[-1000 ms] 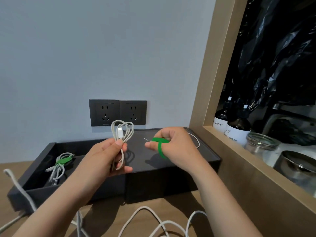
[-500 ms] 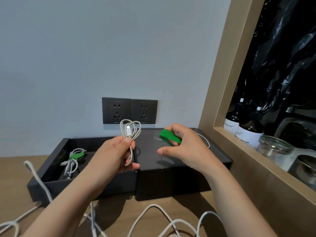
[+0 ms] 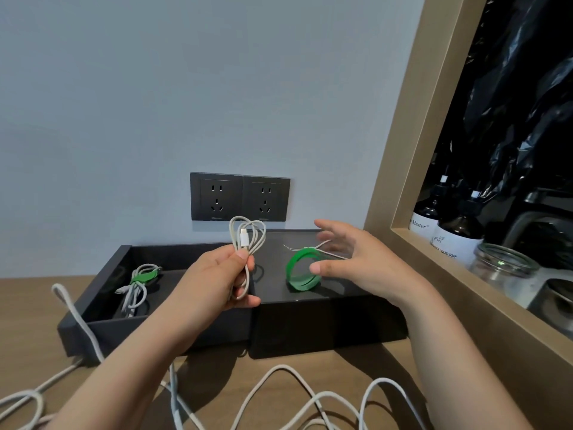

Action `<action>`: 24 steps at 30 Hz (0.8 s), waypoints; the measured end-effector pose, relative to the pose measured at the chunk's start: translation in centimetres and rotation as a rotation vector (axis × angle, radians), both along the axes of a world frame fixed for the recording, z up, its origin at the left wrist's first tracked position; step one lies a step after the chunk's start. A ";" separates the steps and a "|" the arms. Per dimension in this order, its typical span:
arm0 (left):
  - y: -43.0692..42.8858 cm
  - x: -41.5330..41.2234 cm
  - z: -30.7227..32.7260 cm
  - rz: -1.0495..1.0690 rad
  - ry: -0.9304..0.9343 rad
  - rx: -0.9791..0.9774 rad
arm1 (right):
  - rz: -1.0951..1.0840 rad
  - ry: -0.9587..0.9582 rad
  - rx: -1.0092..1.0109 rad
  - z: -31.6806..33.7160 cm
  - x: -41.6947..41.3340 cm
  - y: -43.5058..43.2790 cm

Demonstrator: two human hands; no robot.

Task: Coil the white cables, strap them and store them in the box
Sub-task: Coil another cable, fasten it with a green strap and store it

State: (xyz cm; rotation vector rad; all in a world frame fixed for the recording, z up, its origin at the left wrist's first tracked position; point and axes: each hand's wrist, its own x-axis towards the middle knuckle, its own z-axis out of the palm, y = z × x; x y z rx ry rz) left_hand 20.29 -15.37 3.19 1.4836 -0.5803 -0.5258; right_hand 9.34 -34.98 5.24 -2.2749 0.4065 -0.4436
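While left hand (image 3: 214, 280) fingers clamp coiled white cable (image 3: 248, 240) | right hand (image 3: 356, 262) fingers spread apart beside green strap (image 3: 289, 270)

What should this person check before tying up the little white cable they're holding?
1. Coil held firmly: ok. The left hand pinches the coiled white cable between thumb and fingers.
2. Strap within reach: ok. The green strap lies on the black lid, right beside the right hand.
3. Strap in grip: not ok. The right hand is spread open and holds nothing.
4. Strap opened out for wrapping: not ok. It is curled in a ring.
5. Room in the box: ok. It holds one strapped bundle, with bare floor beside it.
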 end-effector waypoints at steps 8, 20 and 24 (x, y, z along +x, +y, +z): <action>0.0 0.0 0.0 -0.017 0.001 0.007 | 0.084 0.005 -0.064 2.0 -1.7 0.5; 0.1 0.2 -0.2 -0.025 -0.021 0.025 | 0.011 0.074 -0.299 -0.9 0.8 0.6; 0.1 0.2 -0.3 -0.032 -0.021 0.033 | 0.003 0.008 -0.207 -0.8 0.6 0.6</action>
